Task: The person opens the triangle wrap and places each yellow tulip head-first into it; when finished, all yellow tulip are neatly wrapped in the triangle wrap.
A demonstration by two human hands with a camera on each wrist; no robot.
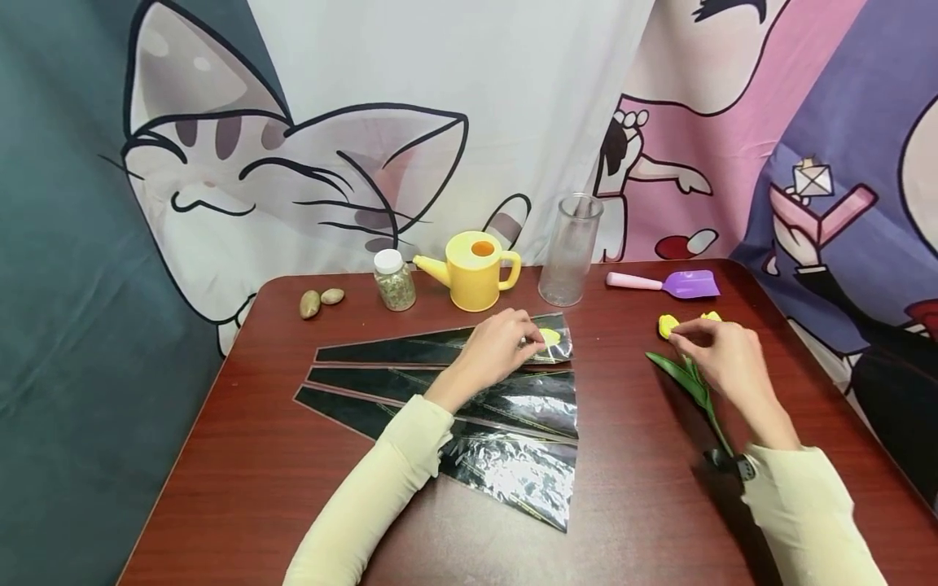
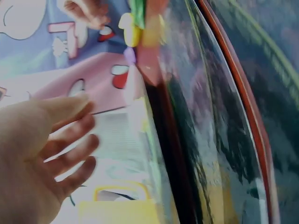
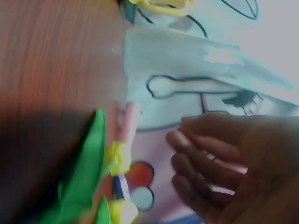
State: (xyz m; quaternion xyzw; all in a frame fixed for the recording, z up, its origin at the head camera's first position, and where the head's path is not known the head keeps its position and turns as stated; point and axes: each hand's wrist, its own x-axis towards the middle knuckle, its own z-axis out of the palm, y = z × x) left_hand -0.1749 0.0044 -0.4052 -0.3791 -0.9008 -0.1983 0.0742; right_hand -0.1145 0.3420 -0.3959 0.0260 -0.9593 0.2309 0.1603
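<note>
Hands work at a dark red table (image 1: 242,456). No readable writing shows. The left hand (image 1: 493,348), fingers loosely bent, rests on the wide end of a clear plastic sleeve (image 1: 440,350), whose long axis runs from 3 to 9 o'clock. The right hand (image 1: 721,354) pinches a yellow flower (image 1: 668,325) at 3 o'clock; its green stem (image 1: 692,391) points toward 5 o'clock.
</note>
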